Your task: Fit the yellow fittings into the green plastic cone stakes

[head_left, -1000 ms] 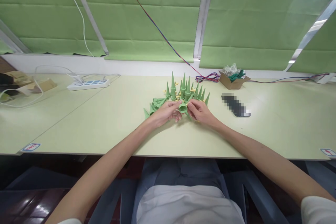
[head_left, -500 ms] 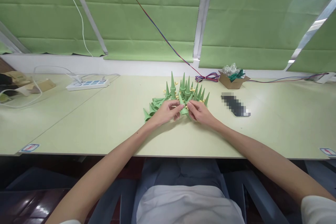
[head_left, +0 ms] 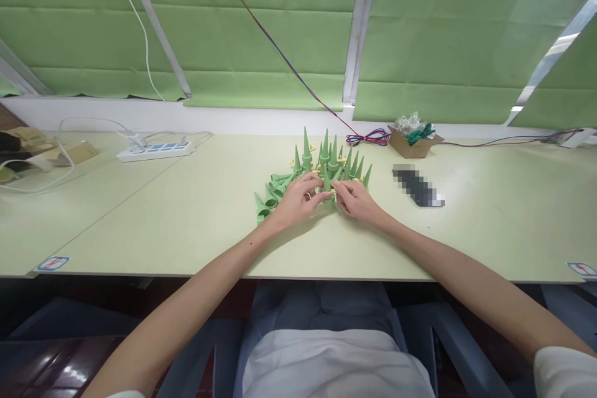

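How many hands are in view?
2: the left hand and the right hand, on either side of a green cone near the table's middle. No others show.

A white power strip (head_left: 156,152) lies left; a coiled red-and-blue cable (head_left: 367,138) sits beside an open cardboard box (head_left: 416,148); 2 stickers (head_left: 53,263) mark the tabletop (head_left: 489,217).

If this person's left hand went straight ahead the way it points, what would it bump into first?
The left hand would likely meet the nearest upright green cone first; its thumb seems to touch it, though depth is unclear.
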Demonstrator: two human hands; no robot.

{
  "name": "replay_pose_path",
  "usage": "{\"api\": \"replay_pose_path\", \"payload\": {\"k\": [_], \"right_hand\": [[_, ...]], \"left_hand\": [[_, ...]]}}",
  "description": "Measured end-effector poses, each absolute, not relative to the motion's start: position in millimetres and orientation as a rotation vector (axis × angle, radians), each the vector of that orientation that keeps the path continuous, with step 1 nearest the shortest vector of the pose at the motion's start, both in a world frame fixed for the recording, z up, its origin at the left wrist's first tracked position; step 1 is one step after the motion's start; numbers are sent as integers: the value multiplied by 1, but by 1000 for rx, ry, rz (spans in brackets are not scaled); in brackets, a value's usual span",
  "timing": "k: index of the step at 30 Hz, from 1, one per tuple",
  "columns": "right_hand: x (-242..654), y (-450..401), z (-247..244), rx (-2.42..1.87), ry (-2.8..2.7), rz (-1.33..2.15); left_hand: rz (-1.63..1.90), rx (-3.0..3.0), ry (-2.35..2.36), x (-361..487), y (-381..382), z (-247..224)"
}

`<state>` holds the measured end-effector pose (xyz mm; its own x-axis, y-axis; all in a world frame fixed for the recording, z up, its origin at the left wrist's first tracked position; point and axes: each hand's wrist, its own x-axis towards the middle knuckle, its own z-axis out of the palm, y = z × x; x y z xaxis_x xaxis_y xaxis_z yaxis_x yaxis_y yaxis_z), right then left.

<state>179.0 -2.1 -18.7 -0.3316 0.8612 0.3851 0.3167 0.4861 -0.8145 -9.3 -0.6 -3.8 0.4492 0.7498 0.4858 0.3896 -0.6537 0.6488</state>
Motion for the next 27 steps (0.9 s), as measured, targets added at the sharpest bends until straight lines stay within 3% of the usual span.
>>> {"api": "replay_pose_path", "payload": {"k": [12,19,27], "right_hand": [[179,5,-26,-968,-1639,769],[180,0,-23,-899,-1758,774],[182,1,-24,-873,-1820,773]], "left_hand": [[1065,1923,1109,-8,-2,1],[850,1658,991,-7,1,3],[834,1614,930,-11,2,0]]}}
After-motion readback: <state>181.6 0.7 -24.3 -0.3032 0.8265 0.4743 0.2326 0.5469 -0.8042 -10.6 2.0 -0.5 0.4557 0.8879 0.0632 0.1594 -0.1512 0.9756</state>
